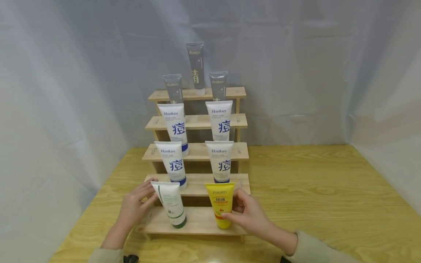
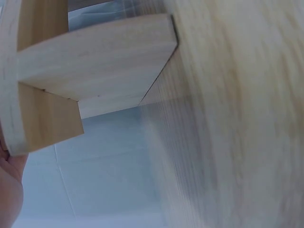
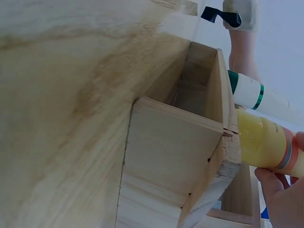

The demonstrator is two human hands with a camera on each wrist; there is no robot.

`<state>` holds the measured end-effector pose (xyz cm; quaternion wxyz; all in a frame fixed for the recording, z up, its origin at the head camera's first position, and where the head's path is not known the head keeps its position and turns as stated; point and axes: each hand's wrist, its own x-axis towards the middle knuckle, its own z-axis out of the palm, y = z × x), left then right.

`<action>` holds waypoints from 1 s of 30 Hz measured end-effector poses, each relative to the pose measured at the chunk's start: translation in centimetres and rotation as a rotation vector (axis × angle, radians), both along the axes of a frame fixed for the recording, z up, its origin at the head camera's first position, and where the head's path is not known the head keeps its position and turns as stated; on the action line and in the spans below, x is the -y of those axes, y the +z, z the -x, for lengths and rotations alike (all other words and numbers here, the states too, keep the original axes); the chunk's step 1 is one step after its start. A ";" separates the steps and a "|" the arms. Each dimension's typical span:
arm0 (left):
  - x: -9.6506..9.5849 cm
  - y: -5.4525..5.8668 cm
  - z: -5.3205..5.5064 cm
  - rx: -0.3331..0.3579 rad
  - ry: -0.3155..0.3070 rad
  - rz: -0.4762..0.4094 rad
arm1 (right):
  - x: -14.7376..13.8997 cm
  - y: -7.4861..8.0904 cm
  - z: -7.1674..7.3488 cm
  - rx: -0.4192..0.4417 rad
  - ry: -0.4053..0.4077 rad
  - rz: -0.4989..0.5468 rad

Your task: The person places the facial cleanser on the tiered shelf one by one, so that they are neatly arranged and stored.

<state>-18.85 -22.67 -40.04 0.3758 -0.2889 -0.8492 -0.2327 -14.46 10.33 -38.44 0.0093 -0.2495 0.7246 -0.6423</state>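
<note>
On the lowest step of a wooden tiered stand [image 1: 198,230], a yellow squeeze tube [image 1: 221,208] stands cap down at the right. My right hand [image 1: 251,215] grips it, the thumb across its front and the fingers at its side and behind; the right wrist view shows this yellow tube [image 3: 263,140] at the step's edge. To its left stands a white tube with a green cap [image 1: 171,204]. My left hand [image 1: 136,202] is at that tube's left side, fingers loosely bent; whether they touch it cannot be told. Only part of the left hand [image 2: 9,194] shows in the left wrist view.
Higher steps bear several white tubes with blue lettering [image 1: 175,162] and grey tubes [image 1: 196,67], the topmost one alone. The stand rests on a wood-grain table [image 1: 312,197]. Pale sheeting [image 1: 296,73] hangs behind and at both sides.
</note>
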 end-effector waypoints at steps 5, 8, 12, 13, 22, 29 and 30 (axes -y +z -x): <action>-0.1 -0.1 0.1 0.008 -0.006 0.002 | -0.1 -0.5 -0.1 -0.015 -0.013 -0.022; -0.2 -0.1 0.1 0.008 -0.007 0.002 | -0.1 -0.6 -0.2 -0.018 -0.014 -0.026; -0.2 0.0 0.1 0.017 -0.001 0.000 | -0.3 -0.5 -0.2 -0.018 -0.019 -0.042; -0.3 0.0 0.1 0.019 -0.001 -0.001 | -0.3 -0.5 -0.2 -0.019 -0.022 -0.046; 0.2 0.4 0.1 0.017 -0.013 0.031 | -1.2 -0.6 -0.2 -0.095 -0.024 -0.104; 0.8 0.9 -0.5 0.086 0.024 0.054 | -3.9 -0.3 -0.5 -0.260 -0.107 -0.245; 0.9 1.1 -0.6 0.091 0.023 0.057 | -4.4 -0.2 -0.5 -0.286 -0.129 -0.268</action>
